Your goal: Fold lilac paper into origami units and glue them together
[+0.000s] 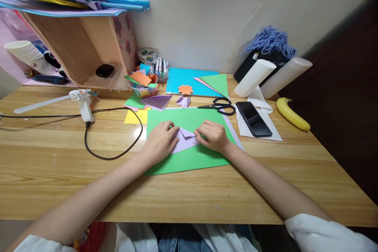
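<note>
My forearms converge over the green sheet [189, 165]. The folded lilac paper [183, 147] lies on it, left end under my curved left hand [159, 141], grip indeterminable; my curled right hand [213, 136] pinches the right end.

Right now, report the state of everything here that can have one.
Middle lilac paper: partly folded
Scissors: lying down, blades apparently closed
Phone: face up, screen dark
Glue gun: stick protruding, heat unclear
Paper cups: nested, tilted
Banana: unpeeled
Wooden box: open-fronted
Blue yarn: loosely heaped
Bowl: holding paper scraps
</note>
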`<state>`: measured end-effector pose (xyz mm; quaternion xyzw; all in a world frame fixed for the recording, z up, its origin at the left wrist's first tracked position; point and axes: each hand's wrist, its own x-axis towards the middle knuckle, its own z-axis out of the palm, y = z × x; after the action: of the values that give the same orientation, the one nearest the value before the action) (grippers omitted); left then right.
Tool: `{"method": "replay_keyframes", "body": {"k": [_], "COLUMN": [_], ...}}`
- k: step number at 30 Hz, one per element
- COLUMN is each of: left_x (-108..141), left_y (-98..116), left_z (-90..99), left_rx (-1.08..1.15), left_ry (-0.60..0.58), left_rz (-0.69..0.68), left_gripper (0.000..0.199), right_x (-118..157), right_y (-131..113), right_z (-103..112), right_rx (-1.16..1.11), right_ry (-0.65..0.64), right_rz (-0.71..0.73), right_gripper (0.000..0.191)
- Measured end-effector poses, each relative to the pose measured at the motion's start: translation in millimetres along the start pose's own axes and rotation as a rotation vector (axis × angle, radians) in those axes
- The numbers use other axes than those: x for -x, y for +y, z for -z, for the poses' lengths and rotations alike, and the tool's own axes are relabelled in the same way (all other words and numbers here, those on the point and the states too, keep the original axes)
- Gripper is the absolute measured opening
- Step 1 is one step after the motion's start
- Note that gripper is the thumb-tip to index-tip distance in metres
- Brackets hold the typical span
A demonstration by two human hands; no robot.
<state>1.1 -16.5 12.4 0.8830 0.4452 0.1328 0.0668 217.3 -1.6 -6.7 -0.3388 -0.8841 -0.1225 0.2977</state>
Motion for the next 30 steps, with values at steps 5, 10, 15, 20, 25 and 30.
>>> {"method": "replay_keyframes", "body": {"k": [5, 10, 15, 20, 25, 30], "left_x": [2.5, 0.4, -1.7, -4.5, -5.1, -2.1], "left_y": [-7.6, -12.2, -14.5, -12.3, -8.0, -6.5], "left_z": [-8.8, -6.2, -4.4, -8.2, -12.1, -13.7], "left_rx": [0.23, 0.241, 0.341, 0.339, 0.265, 0.161], "left_ry": [0.1, 0.103, 0.093, 0.22, 0.223, 0.158], "left_rz": [0.218, 0.331, 0.343, 0.298, 0.195, 0.105], "left_gripper": [0.039, 0.036, 0.021, 0.016, 0.013, 0.018], "right_x": [-4.6, -4.3, -3.2, -3.8, -4.5, -5.9], "right_y": [0.0, 0.4, -0.4, -7.9, -10.9, -10.4], "right_z": [-2.9, -4.2, -4.8, -7.3, -8.7, -10.6], "right_rx": [-0.253, -0.327, -0.376, -0.439, -0.491, -0.462], "right_ry": [-0.205, -0.259, -0.249, -0.239, -0.218, -0.192], "right_rz": [-0.001, -0.013, -0.016, -0.067, -0.109, -0.053], "right_gripper": [0.022, 0.022, 0.023, 0.023, 0.023, 0.021]}}
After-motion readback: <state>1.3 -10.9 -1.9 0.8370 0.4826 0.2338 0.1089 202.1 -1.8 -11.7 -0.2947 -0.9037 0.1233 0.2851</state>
